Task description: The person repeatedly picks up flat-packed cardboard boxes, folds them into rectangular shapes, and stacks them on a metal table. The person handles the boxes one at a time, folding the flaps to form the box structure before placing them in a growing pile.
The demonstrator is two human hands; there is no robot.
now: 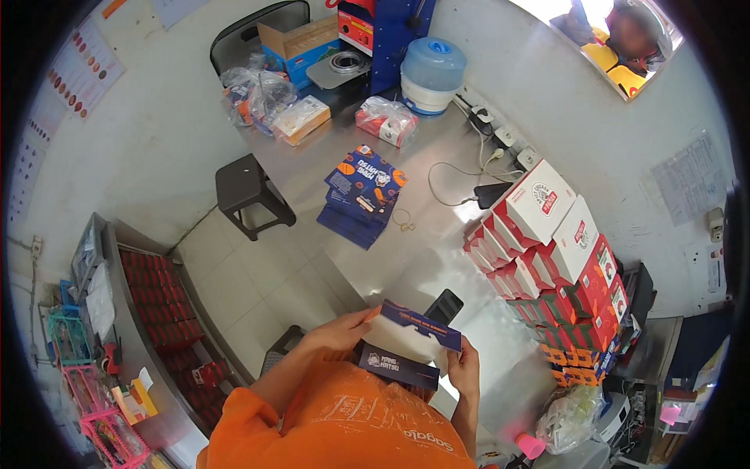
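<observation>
Holding a flat blue carton [406,344], both hands' grip clasps it, stacked boxes [558,270] near right.

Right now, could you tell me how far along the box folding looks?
Done: a stack of folded boxes stands at the right of the steel counter. In hand: the left hand and right hand hold one flat blue carton blank, not yet box-shaped. Left: a pile of flat blue blanks lies farther back on the counter.
</observation>
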